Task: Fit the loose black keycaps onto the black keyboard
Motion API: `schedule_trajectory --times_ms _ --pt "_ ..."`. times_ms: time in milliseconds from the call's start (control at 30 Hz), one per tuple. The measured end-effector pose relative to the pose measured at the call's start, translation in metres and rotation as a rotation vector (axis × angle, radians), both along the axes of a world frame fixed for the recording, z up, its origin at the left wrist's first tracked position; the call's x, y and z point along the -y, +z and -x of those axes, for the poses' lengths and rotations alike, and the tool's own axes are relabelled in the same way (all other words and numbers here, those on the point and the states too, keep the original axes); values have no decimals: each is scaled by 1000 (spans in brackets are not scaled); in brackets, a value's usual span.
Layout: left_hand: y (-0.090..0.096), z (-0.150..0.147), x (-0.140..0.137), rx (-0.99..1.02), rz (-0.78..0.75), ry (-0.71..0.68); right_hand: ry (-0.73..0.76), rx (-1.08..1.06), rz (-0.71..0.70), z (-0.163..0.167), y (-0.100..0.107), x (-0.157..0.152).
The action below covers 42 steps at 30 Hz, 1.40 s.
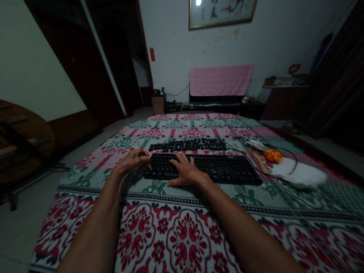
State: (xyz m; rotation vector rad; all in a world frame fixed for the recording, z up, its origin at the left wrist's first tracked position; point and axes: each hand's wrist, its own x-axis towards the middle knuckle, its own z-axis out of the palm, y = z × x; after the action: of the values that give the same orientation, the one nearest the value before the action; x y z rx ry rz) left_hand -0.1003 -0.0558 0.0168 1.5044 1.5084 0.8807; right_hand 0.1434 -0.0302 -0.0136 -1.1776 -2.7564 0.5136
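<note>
A black keyboard [227,168] with its keycaps off lies on the patterned tablecloth in front of me. My right hand [186,170] rests on it, fingers spread across its middle and thumb toward the near edge. At the keyboard's left end is my left hand [135,161], its fingers pinched together. A faint, thin pale line sticks up above those fingers, too blurred to name. Just behind the keyboard, loose black keycaps [190,145] lie in rows.
To the right lie a white cloth or bag [298,172], an orange fluffy thing [273,155], a wooden-looking handle [261,163] and a dark cable [294,157]. Beyond the table, a pink cloth [222,80] covers a screen on a low cabinet.
</note>
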Motion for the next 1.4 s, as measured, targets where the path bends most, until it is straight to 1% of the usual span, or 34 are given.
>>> schedule_trajectory --times_ms 100,167,333,433,600,700,833,900,967,1033,1100,1167,1300,1400 --pt "-1 0 -3 -16 22 -4 6 -6 -4 0 1 0" --pt "1 -2 -5 -72 12 7 3 -5 -6 -1 2 1" --pt "5 -11 -6 -321 -140 45 -7 -4 -10 -1 1 1" --pt "8 -17 -5 -445 -192 50 -7 -10 -16 0 0 0" --pt "15 -32 -1 -601 -284 92 -1 -2 -15 0 0 -1" --pt "15 -41 0 -642 -292 120 -3 -2 -16 0 -2 -1" --pt "12 -44 -2 -617 -296 147 0 -8 -11 0 -4 -2" --pt "11 -41 -3 -615 -305 147 -3 -11 -8 0 -5 -3" --pt "10 -34 -4 -585 -277 141 -9 -11 -2 0 -5 -3" --pt "8 -25 -4 -474 -208 128 -21 -12 5 0 -4 -4" --pt "5 -17 -4 -282 -120 128 -30 -12 9 -1 -3 -4" --pt "2 -11 -3 -150 -62 124 -38 -10 11 -3 -1 -4" --pt "0 -5 0 -20 -5 95 -47 -7 30 -6 3 -5" --pt "0 -2 3 21 -3 142 -40 -14 39 -7 4 -5"
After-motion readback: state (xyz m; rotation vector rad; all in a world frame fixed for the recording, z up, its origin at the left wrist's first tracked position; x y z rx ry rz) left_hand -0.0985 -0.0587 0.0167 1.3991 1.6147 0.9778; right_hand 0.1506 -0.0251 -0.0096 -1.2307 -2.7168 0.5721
